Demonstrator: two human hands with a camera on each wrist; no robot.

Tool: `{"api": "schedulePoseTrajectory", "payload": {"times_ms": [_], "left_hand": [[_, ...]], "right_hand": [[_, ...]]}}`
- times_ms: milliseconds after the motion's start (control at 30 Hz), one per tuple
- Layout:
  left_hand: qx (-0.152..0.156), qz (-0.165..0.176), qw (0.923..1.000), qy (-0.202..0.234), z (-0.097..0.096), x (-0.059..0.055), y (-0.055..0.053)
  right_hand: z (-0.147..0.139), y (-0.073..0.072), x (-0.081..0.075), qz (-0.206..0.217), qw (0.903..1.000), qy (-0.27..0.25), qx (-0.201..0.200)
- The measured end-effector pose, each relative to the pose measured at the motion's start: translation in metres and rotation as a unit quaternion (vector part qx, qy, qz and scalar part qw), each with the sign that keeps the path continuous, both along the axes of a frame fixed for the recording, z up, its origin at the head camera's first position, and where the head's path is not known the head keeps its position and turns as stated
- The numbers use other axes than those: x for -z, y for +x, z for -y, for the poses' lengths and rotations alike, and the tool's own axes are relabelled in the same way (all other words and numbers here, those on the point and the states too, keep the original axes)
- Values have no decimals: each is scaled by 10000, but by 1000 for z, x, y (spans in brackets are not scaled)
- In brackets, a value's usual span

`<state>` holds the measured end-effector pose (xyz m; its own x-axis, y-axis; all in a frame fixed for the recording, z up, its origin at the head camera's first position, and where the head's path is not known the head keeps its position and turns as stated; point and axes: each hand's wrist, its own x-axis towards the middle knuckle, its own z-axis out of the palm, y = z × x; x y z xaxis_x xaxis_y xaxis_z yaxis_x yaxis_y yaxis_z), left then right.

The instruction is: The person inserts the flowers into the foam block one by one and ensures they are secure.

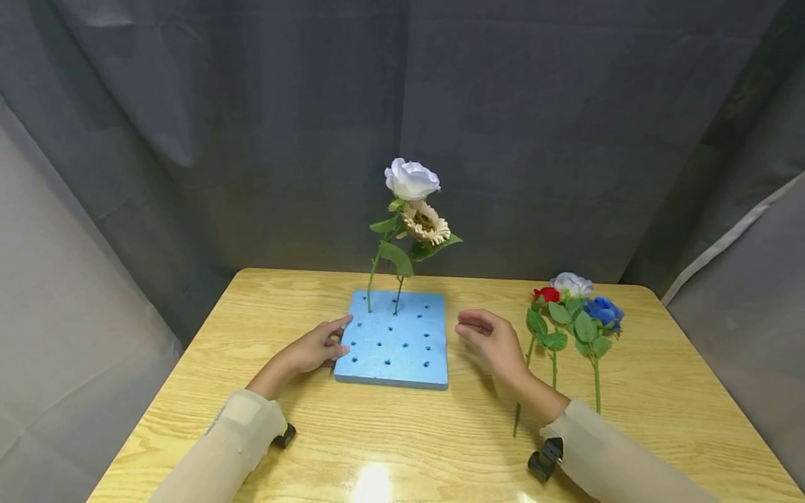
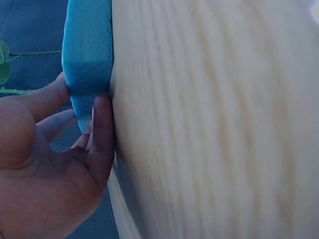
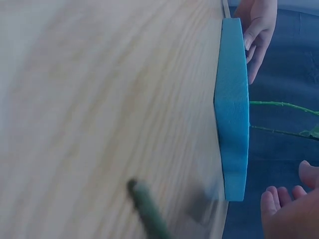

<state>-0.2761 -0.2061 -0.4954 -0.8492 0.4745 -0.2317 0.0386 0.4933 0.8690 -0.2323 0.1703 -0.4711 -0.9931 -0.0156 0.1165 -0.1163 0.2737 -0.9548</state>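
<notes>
Your left hand [image 1: 314, 347] gripped the left edge of the blue board [image 1: 407, 365] on the tabletop [image 1: 453, 440]. A white flower [image 1: 411, 180] and a cream flower [image 1: 424, 222] stood in it. Your right hand [image 1: 495, 346], with loose fingers, was just beside its right edge.

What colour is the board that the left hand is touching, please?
The board is light blue; it shows best in the head view.

The left hand [image 2: 50, 179] holds the edge of a blue block [image 2: 88, 40] on a wood-grain desk [image 2: 214, 119]. Green stems [image 2: 35, 53] show against dark cloth [image 2: 35, 25].
</notes>
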Motion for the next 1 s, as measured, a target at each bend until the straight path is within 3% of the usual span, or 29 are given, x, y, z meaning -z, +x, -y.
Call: {"api": "schedulePoseTrajectory", "payload": {"times_ms": [400,1000], "left_hand": [[1,-17,10000,-14,0,-2,1],[-57,16,10000,1,-1,-2,2]], "right_hand": [[-38,24,1,20,9994,273,189],[-79,59,4,452,9947,809,438]]}}
